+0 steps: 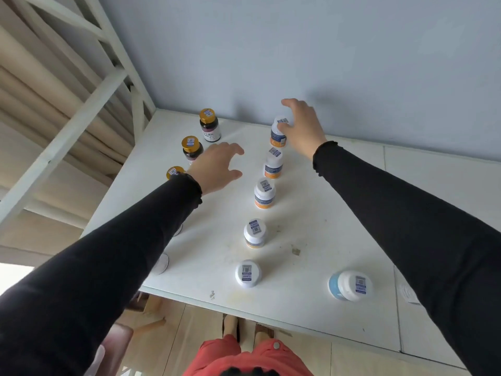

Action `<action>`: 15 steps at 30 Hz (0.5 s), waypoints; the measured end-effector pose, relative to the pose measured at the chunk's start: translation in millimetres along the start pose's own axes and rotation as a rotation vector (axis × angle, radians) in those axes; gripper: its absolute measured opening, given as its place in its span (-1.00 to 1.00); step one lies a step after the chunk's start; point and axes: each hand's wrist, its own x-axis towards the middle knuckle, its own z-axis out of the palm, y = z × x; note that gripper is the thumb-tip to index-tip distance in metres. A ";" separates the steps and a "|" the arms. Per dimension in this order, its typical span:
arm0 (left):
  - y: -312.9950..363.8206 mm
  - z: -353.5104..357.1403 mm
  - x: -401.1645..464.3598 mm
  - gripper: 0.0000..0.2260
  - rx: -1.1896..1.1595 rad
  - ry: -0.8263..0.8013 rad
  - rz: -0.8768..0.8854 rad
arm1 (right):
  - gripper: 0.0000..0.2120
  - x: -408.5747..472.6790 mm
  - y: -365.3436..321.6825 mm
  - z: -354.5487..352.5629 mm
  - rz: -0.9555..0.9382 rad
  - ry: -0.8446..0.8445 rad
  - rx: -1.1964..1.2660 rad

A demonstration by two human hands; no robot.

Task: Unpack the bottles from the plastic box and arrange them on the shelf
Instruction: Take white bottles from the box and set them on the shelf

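A column of several white bottles with orange bands runs down the white shelf [320, 213], from the far bottle [277, 137] to the nearest one [248, 273]. My right hand [301, 128] is at the far bottle with fingers spread, its thumb against the cap. My left hand [217, 166] hovers with fingers spread and holds nothing, between the white column and three brown bottles with gold caps [210, 126] [191, 147] [174, 172]. A larger white and blue bottle [349, 284] stands near the front right. The plastic box is out of view.
A blue-grey wall [298, 50] closes the shelf's back. A white metal frame [81, 118] slants along the left. Two white round things [162, 263] [179, 229] lie partly hidden under my left arm. A pale pink object [113, 340] sits on the floor below.
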 end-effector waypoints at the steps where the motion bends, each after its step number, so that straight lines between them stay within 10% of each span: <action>1: 0.9 -4.6 -6.6 -0.55 -0.011 0.021 -0.004 | -0.51 -8.8 -8.5 -3.1 -0.042 0.019 -0.013; 15: -65.4 -63.8 -232.5 -0.56 0.037 0.274 -0.178 | -0.60 -192.3 -182.1 70.3 -0.534 -0.237 -0.112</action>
